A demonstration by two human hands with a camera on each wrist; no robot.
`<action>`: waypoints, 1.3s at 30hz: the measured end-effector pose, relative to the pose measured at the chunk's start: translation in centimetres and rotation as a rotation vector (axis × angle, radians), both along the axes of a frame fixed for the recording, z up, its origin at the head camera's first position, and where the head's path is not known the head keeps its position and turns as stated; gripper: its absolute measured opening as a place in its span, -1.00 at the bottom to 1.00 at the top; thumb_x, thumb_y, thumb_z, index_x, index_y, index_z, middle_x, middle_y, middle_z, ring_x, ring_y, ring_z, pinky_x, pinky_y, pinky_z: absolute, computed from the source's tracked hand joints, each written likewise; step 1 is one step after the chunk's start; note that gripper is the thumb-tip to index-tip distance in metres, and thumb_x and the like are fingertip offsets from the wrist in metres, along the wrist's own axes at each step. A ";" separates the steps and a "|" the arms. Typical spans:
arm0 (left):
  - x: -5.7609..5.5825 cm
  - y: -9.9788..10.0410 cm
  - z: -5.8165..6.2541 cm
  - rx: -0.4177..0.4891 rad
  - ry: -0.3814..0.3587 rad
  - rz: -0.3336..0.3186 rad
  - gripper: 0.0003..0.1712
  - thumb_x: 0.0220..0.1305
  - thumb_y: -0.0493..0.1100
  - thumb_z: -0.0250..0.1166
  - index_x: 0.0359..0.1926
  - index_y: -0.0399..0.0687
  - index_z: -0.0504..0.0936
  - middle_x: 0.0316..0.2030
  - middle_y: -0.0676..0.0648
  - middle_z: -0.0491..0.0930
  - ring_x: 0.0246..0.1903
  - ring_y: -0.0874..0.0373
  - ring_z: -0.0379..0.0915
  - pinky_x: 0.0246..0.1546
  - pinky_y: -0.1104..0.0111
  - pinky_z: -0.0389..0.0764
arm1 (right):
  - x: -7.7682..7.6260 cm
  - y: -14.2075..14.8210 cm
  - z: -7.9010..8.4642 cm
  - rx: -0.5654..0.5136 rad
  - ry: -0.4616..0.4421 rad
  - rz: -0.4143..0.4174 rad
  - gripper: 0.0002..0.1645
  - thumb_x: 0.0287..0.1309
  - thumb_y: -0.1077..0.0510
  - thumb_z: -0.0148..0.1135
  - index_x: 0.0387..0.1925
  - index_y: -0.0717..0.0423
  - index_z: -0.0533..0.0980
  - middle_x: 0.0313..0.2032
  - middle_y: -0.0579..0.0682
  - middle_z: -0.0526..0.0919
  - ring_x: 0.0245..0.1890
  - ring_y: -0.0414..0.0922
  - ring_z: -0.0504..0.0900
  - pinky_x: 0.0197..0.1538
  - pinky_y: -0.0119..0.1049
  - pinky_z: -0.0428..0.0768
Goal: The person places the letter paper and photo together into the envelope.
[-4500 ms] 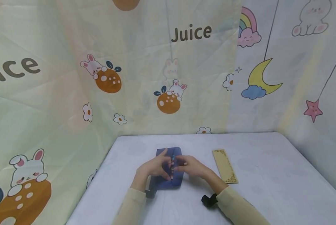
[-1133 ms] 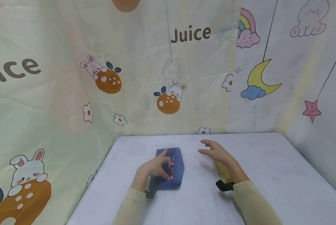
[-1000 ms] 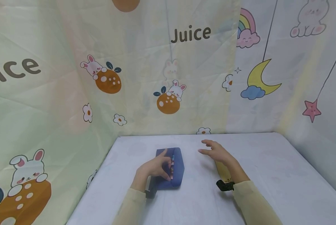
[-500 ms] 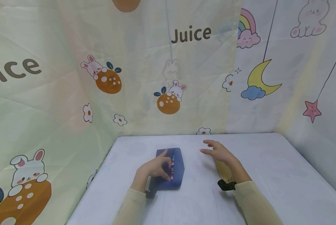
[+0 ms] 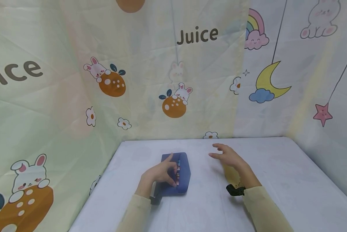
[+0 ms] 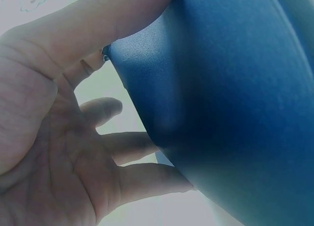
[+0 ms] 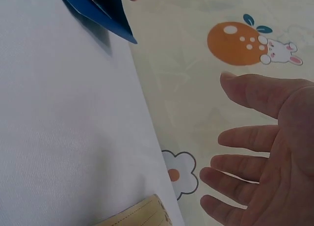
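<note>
A blue paper envelope [image 5: 185, 174] lies on the left half of the table with its flap spread to the right. Colourful printed content [image 5: 178, 170] shows in its mouth; its kind is too small to tell. My left hand [image 5: 158, 172] grips the envelope's body with curled fingers. In the left wrist view the thumb [image 6: 113, 19] lies against the blue paper [image 6: 211, 88], and other fingers reach its edge. My right hand [image 5: 229, 158] hovers with nothing in it, fingers spread, as the right wrist view [image 7: 274, 157] confirms. Under that arm is a gold patterned card or envelope [image 5: 231, 175], partly hidden.
The table [image 5: 202, 209] has a white cover. Behind it and at both sides hang printed curtains [image 5: 144, 96]. A black camera strap [image 5: 235, 190] sits on the right wrist, just above the gold piece.
Since the earliest frame, my right hand has left the envelope's mouth and moved right, over the gold piece. Lately it drifts slightly farther right. The left hand and envelope stay put.
</note>
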State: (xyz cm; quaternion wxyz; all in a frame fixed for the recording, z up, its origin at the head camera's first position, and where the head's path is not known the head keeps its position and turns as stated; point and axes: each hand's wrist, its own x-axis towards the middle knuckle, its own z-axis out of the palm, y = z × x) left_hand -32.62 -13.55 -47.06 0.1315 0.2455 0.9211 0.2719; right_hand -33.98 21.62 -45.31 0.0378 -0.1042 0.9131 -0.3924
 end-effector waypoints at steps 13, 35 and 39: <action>0.0 0.1 0.0 0.001 -0.006 0.002 -0.51 -0.19 -0.08 0.74 -0.32 0.25 0.59 0.69 -0.14 -0.22 0.61 -0.36 -0.09 0.50 -0.25 0.21 | 0.0 0.8 -0.2 0.014 -0.022 -0.018 -0.07 0.39 -0.25 0.25 0.52 0.23 0.25 0.49 0.41 0.29 0.47 0.40 0.29 0.39 0.36 0.39; 0.1 0.0 0.2 -0.008 0.002 0.006 -0.52 -0.18 -0.05 0.74 -0.33 0.28 0.58 0.69 -0.13 -0.20 0.61 -0.35 -0.07 0.50 -0.25 0.22 | -0.5 2.3 -0.8 0.046 -0.024 -0.048 -0.03 0.40 -0.27 0.22 0.53 0.28 0.21 0.48 0.46 0.26 0.47 0.44 0.25 0.38 0.41 0.36; 0.1 -0.1 0.1 -0.008 -0.001 0.003 -0.52 -0.18 -0.05 0.74 -0.32 0.27 0.58 0.69 -0.14 -0.21 0.61 -0.35 -0.08 0.50 -0.25 0.22 | -0.3 2.4 -0.9 0.076 -0.019 -0.065 -0.07 0.42 -0.22 0.22 0.52 0.30 0.21 0.48 0.47 0.25 0.46 0.45 0.26 0.38 0.41 0.36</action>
